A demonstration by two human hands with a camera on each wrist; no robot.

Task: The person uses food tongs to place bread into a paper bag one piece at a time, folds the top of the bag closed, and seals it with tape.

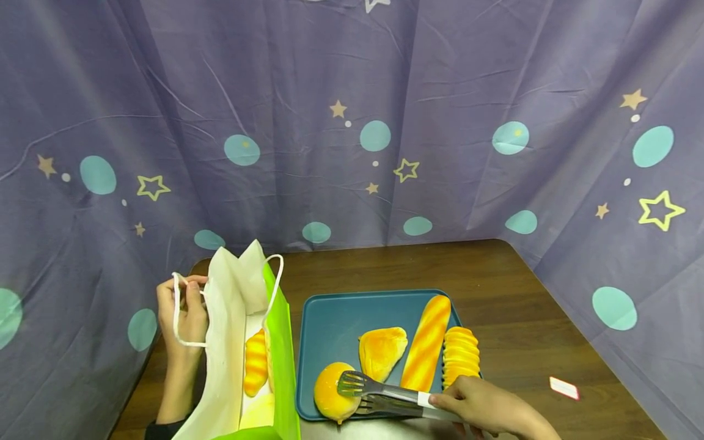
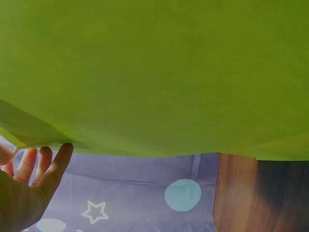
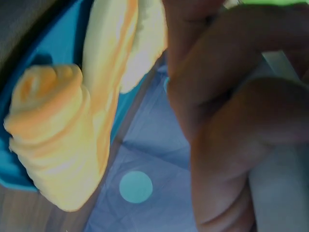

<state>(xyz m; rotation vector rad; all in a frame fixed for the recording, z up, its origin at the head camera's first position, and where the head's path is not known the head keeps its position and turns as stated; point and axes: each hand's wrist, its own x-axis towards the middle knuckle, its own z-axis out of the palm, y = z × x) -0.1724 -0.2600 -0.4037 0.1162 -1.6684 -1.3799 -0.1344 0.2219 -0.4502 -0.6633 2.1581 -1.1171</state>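
My left hand (image 1: 187,315) pinches the rim of a green paper bag (image 1: 283,360), beside its white rope handle (image 1: 177,311). The bag stands open at the top, and a striped bread roll (image 1: 255,363) shows inside its white interior. My right hand (image 1: 484,406) grips serving tongs (image 1: 398,393) by their white handles. The tongs' slotted grey heads reach left to a round glazed bun (image 1: 332,391), one head overlapping its right side. In the left wrist view, the fingers (image 2: 50,174) touch the bag's edge.
A blue tray (image 1: 335,308) carries the bun, a triangular bread (image 1: 382,351), a long baguette (image 1: 426,342) and a ridged loaf (image 1: 461,354). A small white card with a red border (image 1: 564,388) lies on the wooden table (image 1: 511,305). Purple curtains hang around it.
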